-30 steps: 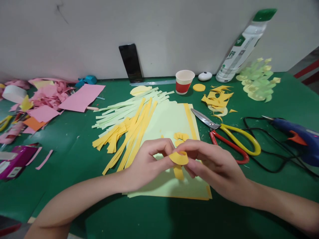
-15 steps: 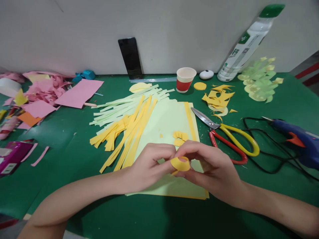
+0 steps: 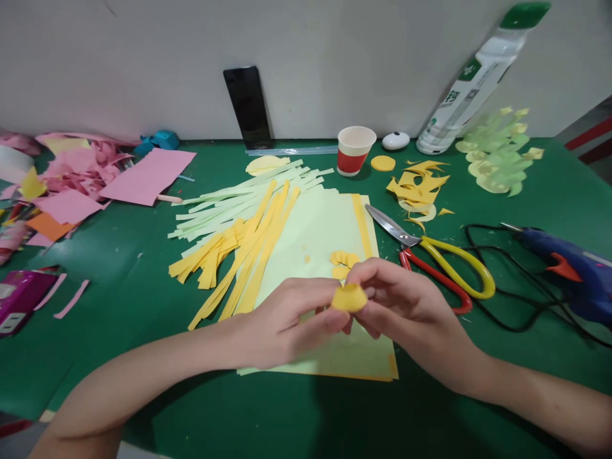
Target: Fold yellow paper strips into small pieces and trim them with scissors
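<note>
Between my two hands is a small yellow paper piece [image 3: 349, 298], curled into a cup-like shape. My left hand [image 3: 291, 322] pinches it from the left with thumb and fingers. From the right, my right hand [image 3: 406, 303] grips its other side with bent fingers. Below them lies a stack of pale green paper sheets [image 3: 310, 236]. Just beyond my fingertips, small yellow paper pieces [image 3: 340, 271] rest on that stack. Long yellow paper strips [image 3: 258, 255] lie across its left side, beside pale green strips [image 3: 234, 204].
Scissors [image 3: 411, 242] lie open right of the stack, near a blue glue gun [image 3: 568, 261] with its black cord. Behind stand a paper cup [image 3: 354, 159], a phone [image 3: 248, 105] and a leaning white bottle [image 3: 478, 83]. Pink paper scraps [image 3: 90, 172] are heaped at left.
The yellow paper piece has turned from an open loop into a more closed cup shape. My fingers have shifted around it, and it sits slightly higher and further right.
</note>
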Demonstrator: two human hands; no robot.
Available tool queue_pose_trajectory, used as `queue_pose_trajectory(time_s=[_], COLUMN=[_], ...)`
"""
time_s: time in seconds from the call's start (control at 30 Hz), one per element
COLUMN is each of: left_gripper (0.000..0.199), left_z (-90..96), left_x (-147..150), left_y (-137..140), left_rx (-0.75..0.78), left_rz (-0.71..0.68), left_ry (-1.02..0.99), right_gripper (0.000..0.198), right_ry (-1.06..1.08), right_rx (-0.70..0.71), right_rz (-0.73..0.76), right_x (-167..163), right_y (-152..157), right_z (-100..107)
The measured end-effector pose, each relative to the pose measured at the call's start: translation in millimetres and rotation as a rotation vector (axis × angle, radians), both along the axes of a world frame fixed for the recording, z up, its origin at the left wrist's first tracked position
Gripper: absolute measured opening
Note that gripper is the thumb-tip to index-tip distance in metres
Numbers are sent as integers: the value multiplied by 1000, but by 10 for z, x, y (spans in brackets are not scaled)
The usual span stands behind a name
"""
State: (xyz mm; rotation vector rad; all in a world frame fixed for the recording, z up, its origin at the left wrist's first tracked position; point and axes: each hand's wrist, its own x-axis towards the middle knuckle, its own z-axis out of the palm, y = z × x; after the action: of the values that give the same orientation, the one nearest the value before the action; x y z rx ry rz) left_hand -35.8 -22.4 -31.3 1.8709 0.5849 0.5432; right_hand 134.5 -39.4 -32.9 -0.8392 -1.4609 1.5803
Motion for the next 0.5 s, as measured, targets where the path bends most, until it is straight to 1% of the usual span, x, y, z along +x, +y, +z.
queue_pose_trajectory(time_s=[0.1, 0.2, 0.27, 0.37, 0.5], left_gripper=[33, 35, 34, 25, 12], left_z=[-23, -36, -20, 35, 88], left_x=[-7, -16, -23, -27, -11], left_y=[-11, -23, -23, -11, 0], left_rx=[56, 68, 13, -132, -302], left_rz=[18, 118, 201, 288, 264], left_ry=[22, 0, -44, -128, -214], right_gripper=[12, 8, 8, 11, 16], right_ry=[14, -53, -113, -205, -263], right_rx=[-59, -47, -43, -57, -116], right_rz=[-22, -32, -6, 50, 90], right_x=[18, 44, 63, 81, 85], right_y=[5, -1, -4, -2, 11], right_z=[24, 59, 91, 138, 180])
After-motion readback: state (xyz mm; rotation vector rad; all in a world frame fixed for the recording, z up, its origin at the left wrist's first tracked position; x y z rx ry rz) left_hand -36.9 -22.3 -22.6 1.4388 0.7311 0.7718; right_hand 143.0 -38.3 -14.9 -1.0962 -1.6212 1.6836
